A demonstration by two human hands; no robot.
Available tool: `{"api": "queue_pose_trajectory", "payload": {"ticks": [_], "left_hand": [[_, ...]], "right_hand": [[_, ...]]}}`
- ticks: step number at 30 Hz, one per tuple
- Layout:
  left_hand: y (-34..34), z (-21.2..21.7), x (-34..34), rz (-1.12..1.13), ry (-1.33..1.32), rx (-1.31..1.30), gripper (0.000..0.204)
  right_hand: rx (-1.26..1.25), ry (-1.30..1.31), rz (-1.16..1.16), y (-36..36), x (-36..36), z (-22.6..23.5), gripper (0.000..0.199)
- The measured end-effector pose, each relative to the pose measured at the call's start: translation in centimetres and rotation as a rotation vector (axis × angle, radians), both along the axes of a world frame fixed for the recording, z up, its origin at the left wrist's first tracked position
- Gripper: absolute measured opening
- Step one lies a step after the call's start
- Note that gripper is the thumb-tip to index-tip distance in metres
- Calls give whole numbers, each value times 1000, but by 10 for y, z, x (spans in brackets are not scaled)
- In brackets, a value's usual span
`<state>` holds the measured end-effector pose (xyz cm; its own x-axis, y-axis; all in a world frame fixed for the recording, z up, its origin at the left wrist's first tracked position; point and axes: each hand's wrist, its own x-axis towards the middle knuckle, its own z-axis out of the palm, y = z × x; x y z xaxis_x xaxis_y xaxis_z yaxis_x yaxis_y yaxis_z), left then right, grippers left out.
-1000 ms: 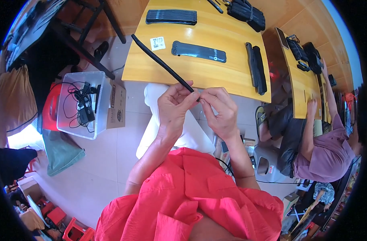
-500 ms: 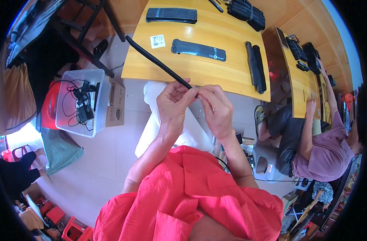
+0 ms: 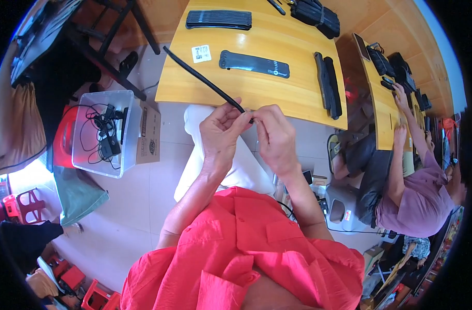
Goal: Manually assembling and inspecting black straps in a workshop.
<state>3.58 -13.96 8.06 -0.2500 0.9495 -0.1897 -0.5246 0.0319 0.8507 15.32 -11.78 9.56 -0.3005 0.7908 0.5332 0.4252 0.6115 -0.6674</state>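
Note:
A long, narrow black strap [image 3: 194, 72] slants from over the yellow table's near left edge down to my hands. My left hand [image 3: 219, 135] is closed around its lower part, thumb and fingers pinching it. The fingertips of my right hand [image 3: 275, 135] are pinched together at the strap's near end, touching my left thumb; that end is mostly hidden by the fingers. Ahead of my hands, a flat, glossy black sleeve [image 3: 254, 64] with a small printed mark lies on the table, beside a white square label [image 3: 200, 53].
The yellow table [image 3: 184, 88] also bears a stack of flat black strips [image 3: 218, 19], a bundle of black straps [image 3: 316, 18] and two dark straps [image 3: 328, 85]. A clear bin of cables [image 3: 102, 134] stands left. A co-worker [image 3: 414, 199] sits at another table on the right.
My right hand has shifted slightly to the left and up at the strap's near end. My left hand and the strap barely move. The co-worker's far hand has moved nearer along their table.

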Motion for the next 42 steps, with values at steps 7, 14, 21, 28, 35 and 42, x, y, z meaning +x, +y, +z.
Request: {"api": "queue_pose_trajectory", "payload": {"ticks": [7,14,21,28,35,42], "left_hand": [[2,1,0,-39,33,28,38],[6,0,-2,-49,349,62,29],[-3,20,-25,-314,982,-86,34],[-15,47,-41,-527,803,-4,32],[-21,54,-34,-514,517,38,33],[-20,50,-39,-686,345,137,36]], "right_hand": [[-6,-11,-34,2,-2,-2,6],[-14,-8,-48,0,-9,-6,6],[-59,72,49,-6,-4,-2,9],[-181,122,218,-8,1,15,9],[-82,136,212,-13,-1,35,11],[55,128,261,-10,4,27,18]]}}
